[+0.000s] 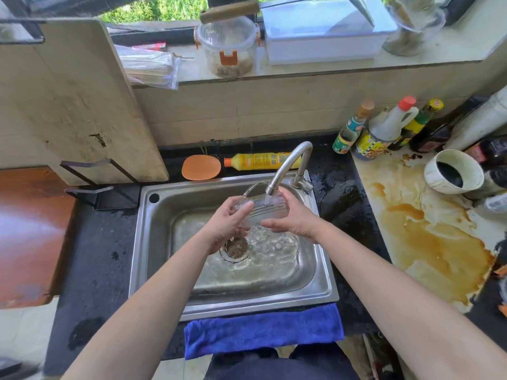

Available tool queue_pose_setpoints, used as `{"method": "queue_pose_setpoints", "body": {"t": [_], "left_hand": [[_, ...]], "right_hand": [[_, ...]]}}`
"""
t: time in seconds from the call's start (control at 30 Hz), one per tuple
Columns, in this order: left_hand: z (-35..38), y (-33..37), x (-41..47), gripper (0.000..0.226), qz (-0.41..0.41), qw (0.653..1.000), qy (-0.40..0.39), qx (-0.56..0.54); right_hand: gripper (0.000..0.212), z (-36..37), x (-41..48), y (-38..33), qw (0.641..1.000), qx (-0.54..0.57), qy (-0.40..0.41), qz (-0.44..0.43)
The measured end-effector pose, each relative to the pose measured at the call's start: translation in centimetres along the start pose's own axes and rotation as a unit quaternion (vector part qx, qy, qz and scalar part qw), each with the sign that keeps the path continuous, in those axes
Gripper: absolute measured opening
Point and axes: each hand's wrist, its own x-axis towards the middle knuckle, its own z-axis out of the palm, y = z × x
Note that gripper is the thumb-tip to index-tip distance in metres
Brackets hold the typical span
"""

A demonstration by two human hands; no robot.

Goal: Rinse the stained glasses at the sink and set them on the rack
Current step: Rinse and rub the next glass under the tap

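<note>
Far left, around 9 o'clock from the sink, a pale cutting board (82, 105) leans in a black metal rack (101, 187) on the dark counter. The steel sink (148, 242) is dead centre, and its drain strainer (236, 246) is full of gunk.

Over the basin, the left hand (227, 226) grips the left end of a clear glass (263, 211), fingers curled round it and thumb on top. The glass lies on its side right under the faucet (290, 165), with water running over it. The right hand (295, 219) cups the other end from the 3 o'clock side, thumb up top and fingers wrapped underneath.

A yellow dish soap bottle (260, 161) lies flat at the sink's 12 o'clock, and a blue towel (263, 330) hangs at 6. Off at 2 o'clock there's a cluster of sauce bottles (381, 130). Right of those are a white cup (452, 171) with something dark in it and a big brown spill (439, 242) on the pale counter.
</note>
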Motion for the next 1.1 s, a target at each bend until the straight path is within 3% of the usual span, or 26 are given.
{"method": "queue_pose_setpoints", "body": {"t": [0.23, 0.43, 0.6, 0.73, 0.87, 0.97, 1.07, 1.1], "left_hand": [[-0.1, 0.1, 0.2, 0.079, 0.031, 0.998, -0.024, -0.052], [0.6, 0.5, 0.3, 0.042, 0.024, 1.000, 0.009, -0.002], [-0.1, 0.6, 0.2, 0.047, 0.032, 0.999, -0.013, -0.027], [-0.4, 0.8, 0.2, 0.049, 0.048, 0.999, -0.011, -0.019], [-0.8, 0.6, 0.5, 0.064, 0.036, 0.999, -0.011, -0.016], [-1.1, 0.5, 0.5, 0.072, 0.040, 0.999, -0.014, -0.018], [-0.7, 0.7, 0.4, 0.072, 0.038, 0.999, 0.007, 0.005], [-0.4, 0.7, 0.4, 0.073, 0.041, 0.999, 0.028, 0.023]], "right_hand": [[0.095, 0.5, -0.2, 0.2, 0.997, 0.062, 0.011, 0.037], [0.110, -0.2, -0.5, 0.3, 1.000, 0.004, 0.008, -0.013], [0.082, -0.6, -0.2, -0.1, 0.999, 0.039, -0.011, 0.015], [0.089, -0.9, -0.1, 0.2, 0.994, 0.107, -0.008, 0.027], [0.069, -0.4, -0.2, -0.4, 0.990, 0.136, -0.005, 0.024], [0.087, 0.2, 0.4, -0.3, 0.990, 0.123, 0.004, 0.064], [0.059, 0.7, 0.6, -0.6, 0.985, 0.138, 0.019, 0.100], [0.059, 0.9, 0.6, -0.7, 0.979, 0.163, 0.023, 0.119]]}}
